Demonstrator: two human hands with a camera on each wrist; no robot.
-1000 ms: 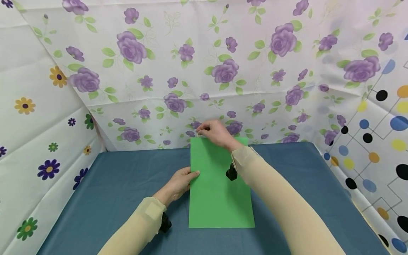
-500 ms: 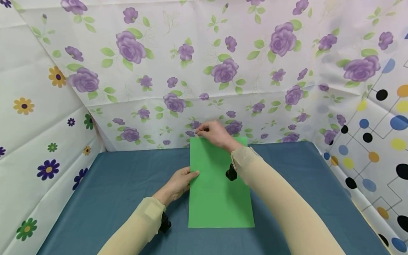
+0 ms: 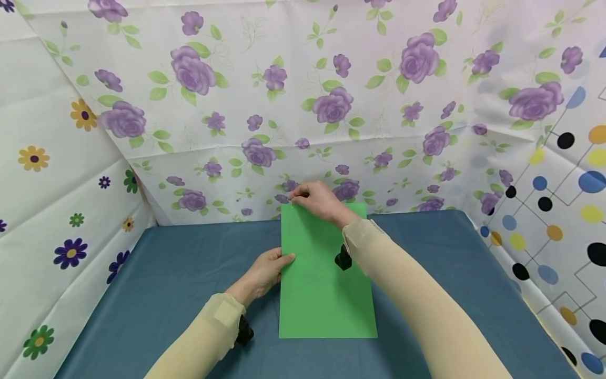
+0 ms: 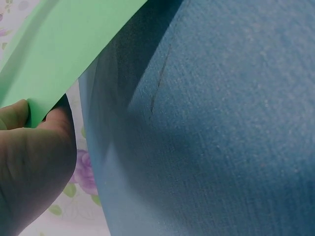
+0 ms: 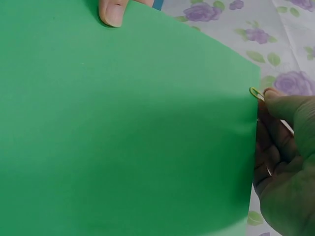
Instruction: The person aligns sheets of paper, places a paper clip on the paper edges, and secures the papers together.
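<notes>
A green sheet of paper or card (image 3: 326, 284) is held above the table, its long sides running away from me. My left hand (image 3: 264, 271) pinches its left edge about midway, thumb (image 5: 114, 14) on top and fingers beneath. At the sheet's far left corner, my right hand (image 3: 321, 201) pinches a small yellow paper clip (image 5: 254, 92) between thumb and index finger. In the right wrist view the clip's looped end lies over the sheet's edge. The other fingers of that hand are partly behind the sheet.
A blue cloth (image 3: 199, 263) covers the table. Behind it hangs a white sheet with purple flowers (image 3: 213, 121). Patterned cloths also hang at the left (image 3: 52, 210) and right (image 3: 558, 221) sides.
My right fingertips have shifted slightly left and down with the paper clip at the sheet's far edge. The left hand keeps its hold on the sheet.
</notes>
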